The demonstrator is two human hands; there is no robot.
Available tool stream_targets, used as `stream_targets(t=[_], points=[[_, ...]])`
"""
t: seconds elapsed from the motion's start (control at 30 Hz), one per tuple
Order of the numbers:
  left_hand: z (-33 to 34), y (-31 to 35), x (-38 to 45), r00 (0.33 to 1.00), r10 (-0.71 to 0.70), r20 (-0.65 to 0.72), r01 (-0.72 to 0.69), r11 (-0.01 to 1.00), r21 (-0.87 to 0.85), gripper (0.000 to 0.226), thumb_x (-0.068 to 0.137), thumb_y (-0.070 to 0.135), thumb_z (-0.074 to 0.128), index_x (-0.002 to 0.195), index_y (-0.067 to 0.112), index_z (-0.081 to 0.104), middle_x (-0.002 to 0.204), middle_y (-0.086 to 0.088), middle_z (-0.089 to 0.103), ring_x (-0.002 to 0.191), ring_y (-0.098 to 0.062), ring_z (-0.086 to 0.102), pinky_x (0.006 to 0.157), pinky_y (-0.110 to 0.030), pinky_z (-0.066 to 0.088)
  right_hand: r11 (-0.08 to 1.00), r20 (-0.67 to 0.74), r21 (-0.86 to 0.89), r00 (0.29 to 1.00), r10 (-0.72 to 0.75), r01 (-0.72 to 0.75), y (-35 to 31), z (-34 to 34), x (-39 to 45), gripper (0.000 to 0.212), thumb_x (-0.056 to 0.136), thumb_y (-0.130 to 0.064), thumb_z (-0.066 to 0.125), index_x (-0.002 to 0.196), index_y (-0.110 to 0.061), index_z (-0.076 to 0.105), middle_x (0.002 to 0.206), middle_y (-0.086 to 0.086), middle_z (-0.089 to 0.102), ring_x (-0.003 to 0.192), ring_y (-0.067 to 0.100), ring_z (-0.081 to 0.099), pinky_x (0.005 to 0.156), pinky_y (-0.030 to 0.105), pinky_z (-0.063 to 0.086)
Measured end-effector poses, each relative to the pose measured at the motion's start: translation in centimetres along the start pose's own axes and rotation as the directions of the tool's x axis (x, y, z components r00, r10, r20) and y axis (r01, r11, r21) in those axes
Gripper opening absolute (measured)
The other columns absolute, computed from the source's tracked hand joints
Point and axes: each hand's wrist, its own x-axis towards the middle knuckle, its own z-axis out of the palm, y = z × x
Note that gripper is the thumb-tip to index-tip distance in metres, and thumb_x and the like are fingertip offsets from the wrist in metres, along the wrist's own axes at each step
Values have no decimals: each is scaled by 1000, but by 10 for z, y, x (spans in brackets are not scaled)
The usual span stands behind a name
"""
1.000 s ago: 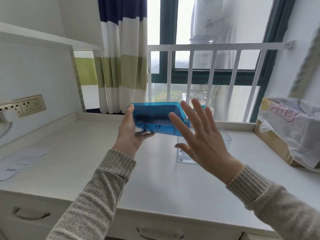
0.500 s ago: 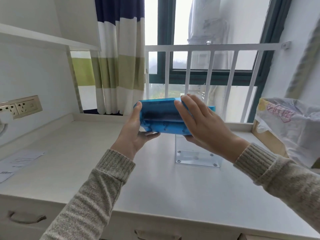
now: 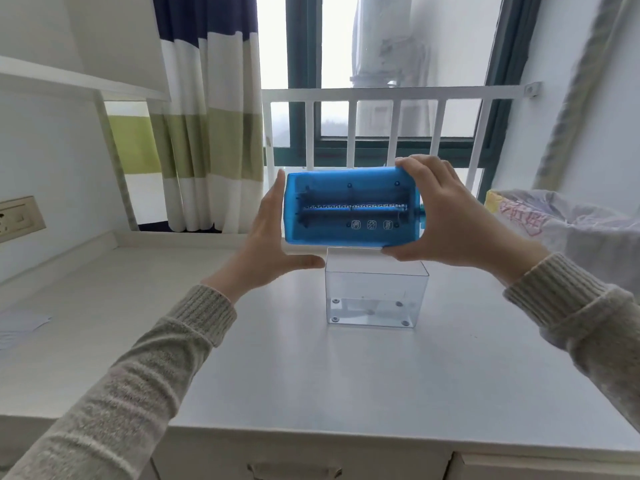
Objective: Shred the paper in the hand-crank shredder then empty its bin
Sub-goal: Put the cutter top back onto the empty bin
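The blue translucent shredder head (image 3: 351, 209) is held up in the air above the desk, its slotted face and cutter rollers turned toward me. My right hand (image 3: 450, 220) grips its right end, fingers over the top edge and thumb under the bottom. Flat and open, my left hand (image 3: 268, 237) lies against the head's left end with its thumb spread out below. The clear plastic bin (image 3: 375, 296) stands just beneath on the white desk (image 3: 277, 375) and looks empty. A printed sheet of paper (image 3: 20, 323) lies at the desk's far left edge.
A plastic bag (image 3: 571, 223) over a cardboard box stands at the right. Wall sockets (image 3: 17, 220) are on the left wall, under a shelf. A white railing (image 3: 381, 95), a window and a striped curtain (image 3: 207, 133) stand behind the desk. A drawer handle (image 3: 294, 471) shows at the front.
The shredder head moved right and was turned so its slotted face points at me. My right hand closed on its right end; my left hand loosened to an open palm.
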Motion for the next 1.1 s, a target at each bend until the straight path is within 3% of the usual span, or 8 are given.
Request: stream_targets(t=[0.07,0.17,0.23,0.33,0.43,0.63,0.83,1.1], points=[[0,2,7,999,48,12,-48,999,13,132,58,46,82,152,18,-5,152,1,18,139,-7,22,116,-27,20,999,13,38,1000,22,-23,5,-3,-4,109,52,-54,76,140,-10,28,137,2,36,122,15,32,101,25,30],[0,3,13,995,99,21,-99,995,-6,123,59,36,87,152,11,11,143,7,25,126,20,24,103,0,19,997,42,70,998,42,-45,14,-5,-10,111,52,-56,79,141,-13,29,137,0,36,119,8,32,100,21,28],[1,3,15,995,96,24,-96,995,2,118,60,30,90,150,12,18,139,9,28,120,26,24,98,4,21,992,71,99,995,73,-80,20,-5,-13,112,51,-57,80,141,-16,28,135,-4,36,115,3,32,98,13,25],[5,6,16,998,65,27,-65,998,2,113,60,32,91,149,19,23,136,11,33,116,21,34,99,-6,32,976,126,170,986,112,-133,30,-5,-17,111,51,-58,80,141,-19,28,134,-8,38,114,4,38,96,7,28],[11,11,20,998,39,40,-39,999,-5,107,63,32,89,148,21,26,133,10,35,116,0,40,98,-25,41,944,176,270,974,144,-188,40,-5,-19,109,54,-49,82,143,-16,29,133,-3,42,118,12,46,102,24,41],[25,12,33,998,-15,68,17,1000,-23,101,68,37,85,149,17,27,131,7,38,117,-7,40,87,3,33,872,280,409,947,160,-268,59,-3,-23,101,59,-45,79,144,-16,32,132,-1,43,119,14,50,96,18,47],[39,15,38,986,-71,152,79,996,-49,106,62,53,74,149,13,29,141,-7,41,123,-18,43,105,-35,44,766,412,498,888,202,-405,79,10,-31,100,61,-41,79,145,-20,30,129,-2,51,114,8,57,86,15,51],[51,3,35,963,-166,211,183,981,-64,102,67,49,75,151,15,27,145,-8,39,127,-22,43,104,-42,46,709,492,499,837,241,-498,91,27,-29,105,57,-43,82,146,-22,31,130,-6,53,110,7,59,85,19,53]])
